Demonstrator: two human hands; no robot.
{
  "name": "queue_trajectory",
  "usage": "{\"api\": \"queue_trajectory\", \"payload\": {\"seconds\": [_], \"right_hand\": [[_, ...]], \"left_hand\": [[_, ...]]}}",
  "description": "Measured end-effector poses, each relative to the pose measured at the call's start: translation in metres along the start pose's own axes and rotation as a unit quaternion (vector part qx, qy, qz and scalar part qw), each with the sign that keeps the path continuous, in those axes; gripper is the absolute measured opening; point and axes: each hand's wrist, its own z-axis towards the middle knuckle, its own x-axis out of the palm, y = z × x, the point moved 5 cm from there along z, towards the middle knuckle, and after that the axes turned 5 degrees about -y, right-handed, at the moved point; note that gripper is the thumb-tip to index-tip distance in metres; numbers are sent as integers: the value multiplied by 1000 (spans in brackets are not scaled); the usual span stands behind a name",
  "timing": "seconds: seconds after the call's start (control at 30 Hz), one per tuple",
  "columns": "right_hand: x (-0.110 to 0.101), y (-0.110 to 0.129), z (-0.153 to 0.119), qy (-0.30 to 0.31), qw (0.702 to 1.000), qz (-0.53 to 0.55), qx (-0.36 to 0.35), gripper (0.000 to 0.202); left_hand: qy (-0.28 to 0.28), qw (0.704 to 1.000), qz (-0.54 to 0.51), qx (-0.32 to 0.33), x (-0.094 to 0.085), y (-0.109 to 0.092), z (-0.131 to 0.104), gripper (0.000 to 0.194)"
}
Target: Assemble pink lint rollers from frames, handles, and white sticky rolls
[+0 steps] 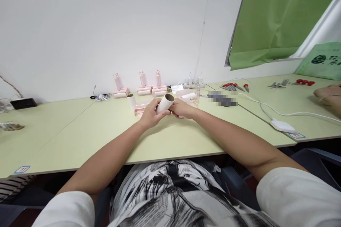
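Observation:
My left hand [152, 116] is closed around a white hollow roll [165, 103], with the thumb along its lower side. The roll is tilted, and its brown cardboard core shows at the upper end. Close beside it, my right hand [183, 109] is closed, with its fingers curled behind the roll's right side. What those fingers hold, if anything, is hidden. A second white roll [131, 101] stands just left of my hands. Pink plastic parts [140, 109] lie behind my left hand. Past my right hand are another white roll [188, 96] and a clear pink handle [197, 94].
Three pink roller sets [144, 90] with upright handles line the wall. A power strip [190, 86], a cable bundle [102, 97] and a black device [23, 103] sit farther back. Red-handled tools [234, 87], a white cable and adapter [282, 125] lie right, near another person's hand [329, 94].

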Motion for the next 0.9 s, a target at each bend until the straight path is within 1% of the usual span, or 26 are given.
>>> {"api": "queue_trajectory", "payload": {"seconds": [0.03, 0.07, 0.1, 0.13, 0.2, 0.23, 0.3, 0.37, 0.4, 0.5, 0.7, 0.8, 0.9], "right_hand": [[-10, 5, 1, -37, 996, -66, -39, 30], [-19, 10, 1, -75, 985, -138, -73, 29], [-29, 14, 1, -108, 969, -200, -97, 27], [-37, 16, 0, -131, 954, -251, -99, 25], [-47, 15, 1, -127, 934, -326, -68, 20], [-50, 12, 1, -109, 929, -352, -43, 19], [-49, 3, 0, -53, 921, -386, 7, 20], [-43, -5, -1, -2, 912, -408, 38, 23], [-39, -7, -1, 12, 907, -418, 44, 25], [-30, -11, 0, 14, 895, -444, 42, 27], [-20, -12, -1, 30, 889, -456, 37, 22], [-19, -12, -1, 34, 896, -442, 19, 21], [-23, -10, 0, 20, 922, -387, 2, 22]], "left_hand": [[-4, 1000, -8, -12, 0, 1, 0, 52], [-5, 1000, -12, -25, 0, 1, 0, 52], [-7, 999, -11, -38, 0, 2, 0, 53], [-8, 999, -7, -49, 0, 4, 0, 53], [-7, 998, 3, -66, -1, 5, -1, 53], [-5, 997, 7, -71, -1, 6, -1, 53], [-1, 997, 13, -75, -1, 7, -1, 53], [2, 997, 20, -72, -1, 7, -1, 53], [3, 997, 24, -70, 0, 7, -1, 52], [5, 997, 35, -62, 1, 7, -1, 51], [0, 998, 41, -56, 0, 6, -1, 50], [-1, 998, 41, -55, 0, 5, -1, 49], [-5, 998, 39, -57, 0, 5, -1, 49]]}}
